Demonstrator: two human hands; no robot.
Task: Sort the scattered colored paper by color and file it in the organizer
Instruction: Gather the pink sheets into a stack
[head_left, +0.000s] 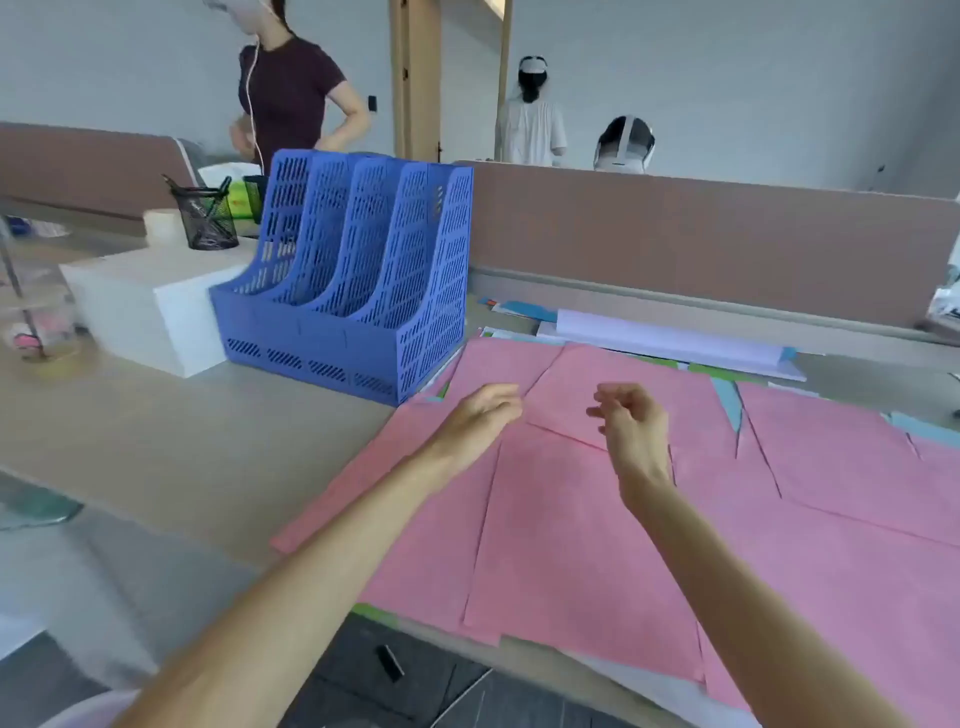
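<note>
Your left hand (480, 415) and right hand (631, 428) are hovering over pink paper (571, 530), fingers loosely curled, gripping nothing. Left of the blue organizer (353, 291), a mesh cup (205, 221) is holding pens.

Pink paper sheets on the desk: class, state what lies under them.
Slivers of blue paper and green paper peek out from under the pink paper sheets; the rest beneath is covered.

Overlapping pink paper sheets (597, 519) flat on desk, upright blue slotted organizer (353, 291) just left.
</note>
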